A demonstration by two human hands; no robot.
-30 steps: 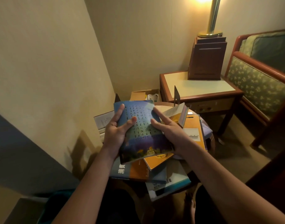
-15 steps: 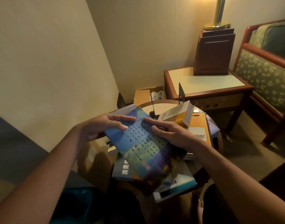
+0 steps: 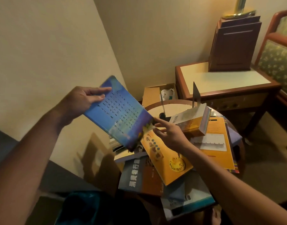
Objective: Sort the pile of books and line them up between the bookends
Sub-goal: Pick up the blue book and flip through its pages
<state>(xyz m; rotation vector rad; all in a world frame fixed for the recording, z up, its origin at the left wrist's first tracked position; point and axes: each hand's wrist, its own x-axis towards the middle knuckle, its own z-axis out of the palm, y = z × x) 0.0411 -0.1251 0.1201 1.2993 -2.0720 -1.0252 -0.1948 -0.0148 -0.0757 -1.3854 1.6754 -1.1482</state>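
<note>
Over cluttered table [image 3: 157, 109], left hand [image 3: 81, 101] grips blue book [image 3: 118, 112] (right hand [image 3: 170, 135] open, fingertip touching).

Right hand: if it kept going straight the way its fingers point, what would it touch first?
The right hand points up-left at the blue book; its fingertips look almost at that book's lower corner, so probably that, though depth is unclear.

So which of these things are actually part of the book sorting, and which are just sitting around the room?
Part of the job:
- blue book, held in the left hand
- right hand, open over the pile
- orange book
- tilted book
- bookends

Just lying about:
- side table
- wooden box
- lamp
- cardboard box
- armchair
</note>
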